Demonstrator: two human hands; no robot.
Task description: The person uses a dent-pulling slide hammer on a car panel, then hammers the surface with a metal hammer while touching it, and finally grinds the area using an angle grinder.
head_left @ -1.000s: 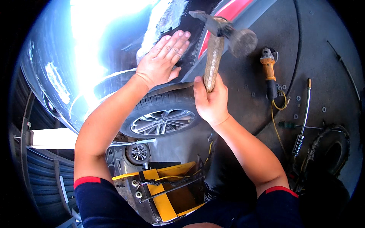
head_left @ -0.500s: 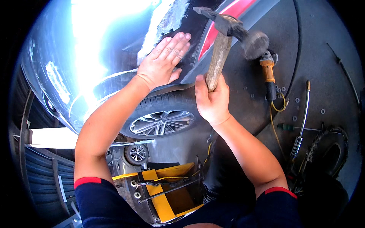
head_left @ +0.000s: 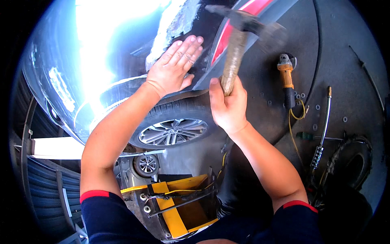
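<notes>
Upper left to middle: glossy dark car body (head_left: 132, 65) with whitish patches. Left grip (head_left: 172, 67) lies flat on it, fingers extended, holding nothing, beside a rough white patch (head_left: 172, 24). Just below, spoked wheel (head_left: 174, 132). Next, right grip (head_left: 230, 103) wrapped round the brown handle of a hammer (head_left: 234, 57), head uppermost, blurred. Farther right, on dark floor (head_left: 300, 34): orange grinder (head_left: 286, 75), then metal rod (head_left: 325, 118).

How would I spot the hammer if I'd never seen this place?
Find the car filling the upper left, then its silver-spoked wheel. Just right of it, the right hand grips the hammer. Unlike the orange grinder on the floor, it is held up by a brown handle.
</notes>
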